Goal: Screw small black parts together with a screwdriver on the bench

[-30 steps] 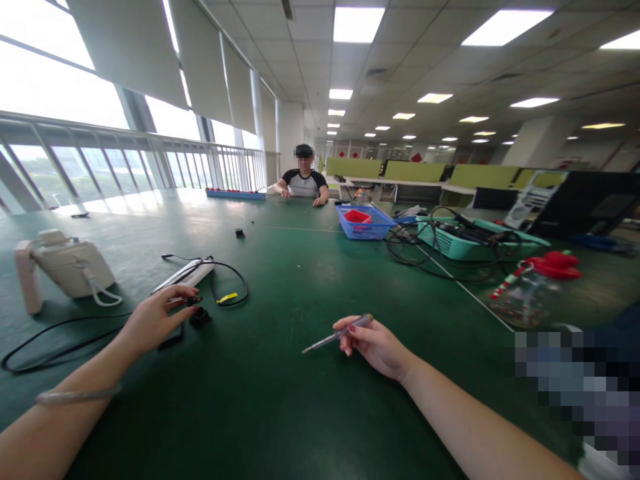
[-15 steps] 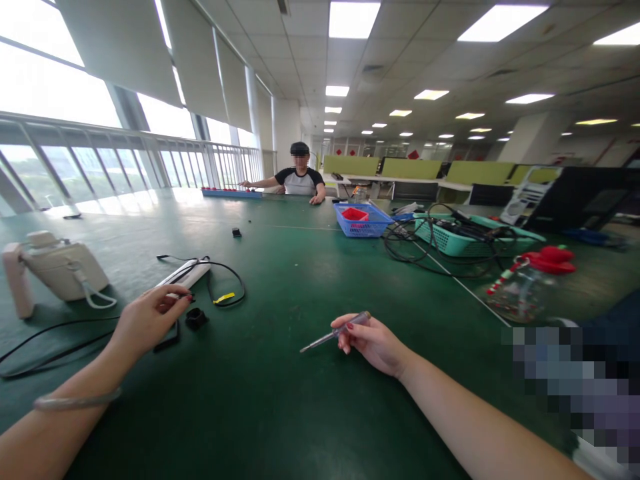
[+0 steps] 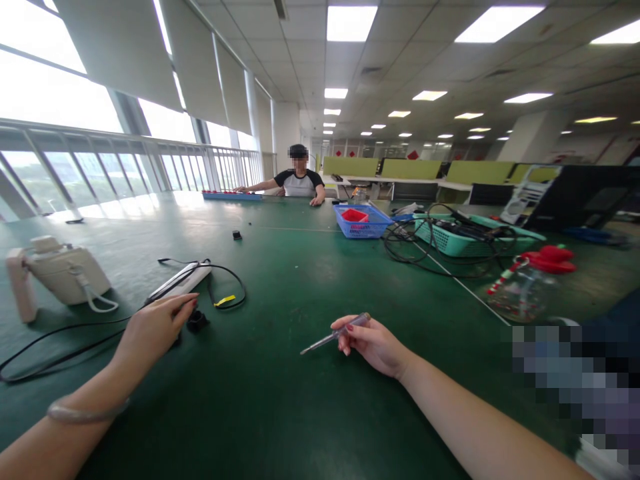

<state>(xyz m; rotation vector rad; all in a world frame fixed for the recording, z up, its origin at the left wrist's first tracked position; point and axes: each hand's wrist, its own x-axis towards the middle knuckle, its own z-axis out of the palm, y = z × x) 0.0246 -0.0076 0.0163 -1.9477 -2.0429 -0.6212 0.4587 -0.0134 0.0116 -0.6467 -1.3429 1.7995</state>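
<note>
My right hand rests on the green table, closed around a slim screwdriver with a clear handle; its tip points left. My left hand lies low over the table with its fingers stretched out, holding nothing. Its fingertips are next to a small black part and a black cable. Just beyond lies a white power strip, with a looped black cord carrying a yellow tag.
A beige desk device stands at the left. A blue basket, a teal basket with cables and a clear jar with a red lid sit at the right. A person sits across the table touching a blue strip.
My left hand has gone from a pinch near the black part to flat, stretched fingers. The person opposite has reached an arm out to the blue strip. My right hand has barely moved.
</note>
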